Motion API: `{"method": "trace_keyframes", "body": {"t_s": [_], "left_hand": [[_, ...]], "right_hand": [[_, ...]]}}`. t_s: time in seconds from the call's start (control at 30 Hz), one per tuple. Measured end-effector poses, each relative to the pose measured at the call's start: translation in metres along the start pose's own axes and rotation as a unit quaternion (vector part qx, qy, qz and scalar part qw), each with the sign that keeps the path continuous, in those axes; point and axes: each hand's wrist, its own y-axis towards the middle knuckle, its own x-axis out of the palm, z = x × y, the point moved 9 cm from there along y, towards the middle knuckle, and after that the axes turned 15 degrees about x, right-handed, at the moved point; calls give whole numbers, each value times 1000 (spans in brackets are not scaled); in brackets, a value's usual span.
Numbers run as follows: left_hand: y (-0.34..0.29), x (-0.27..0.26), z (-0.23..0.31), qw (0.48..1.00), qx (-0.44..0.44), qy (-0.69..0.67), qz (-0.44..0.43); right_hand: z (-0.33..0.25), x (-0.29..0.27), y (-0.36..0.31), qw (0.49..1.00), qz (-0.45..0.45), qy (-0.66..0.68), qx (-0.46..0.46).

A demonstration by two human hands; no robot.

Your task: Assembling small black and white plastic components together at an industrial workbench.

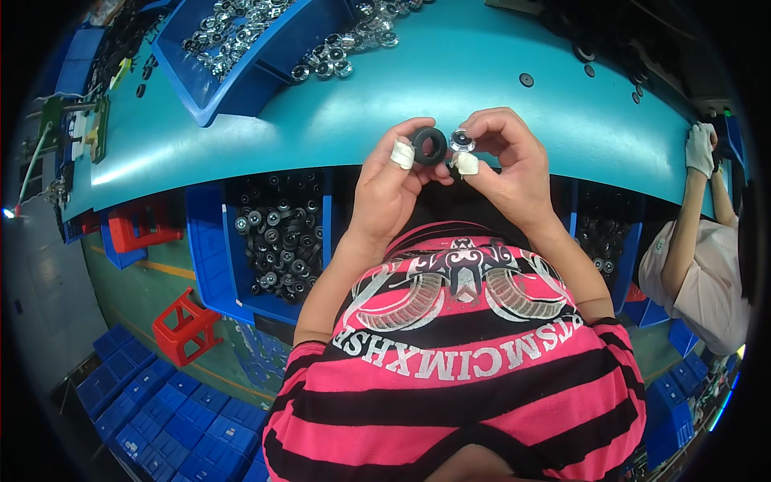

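A: Just above the near edge of the curved teal counter (pixel 337 120), both hands are raised and nearly touching. What has each got?

B: The left hand (pixel 391 189) is pinched closed on a black rubber ring (pixel 430 145), held on edge between a white-taped thumb and the fingers. The right hand (pixel 506 165) is closed the same way on a small round clear part with a shiny metal rim (pixel 461 142), and its thumb is taped too. The two pieces sit side by side, just touching or very close; I cannot tell which.

A: What could go wrong from here?

B: My guess is a slip. Both grips are fingertip pinches on small, smooth, round pieces, and the tape may dull the feel. If the clear part meets the ring tilted, it could pop out sideways.

A: And where would it land?

B: Probably off the counter's edge, into the blue plastic bin of black ringed parts (pixel 277 241) below, or down on the floor by the red plastic stool (pixel 186 325). A second worry is the blue tray of shiny clear parts (pixel 233 36) farther back: a careless reach could scatter them. A co-worker's gloved hand (pixel 699 149) works well apart at the right.
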Motion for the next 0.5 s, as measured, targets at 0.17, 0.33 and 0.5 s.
{"method": "trace_keyframes", "body": {"t_s": [0.17,0.33,0.5], "left_hand": [[2,0,-4,999,-15,-29,5],[2,3,-7,1000,-22,-8,8],[3,5,-7,1000,-14,9,0]], "right_hand": [[-10,6,-1,999,2,-40,-35],[-4,8,-2,998,2,-59,-25],[-10,5,-3,988,38,-120,-90]]}}
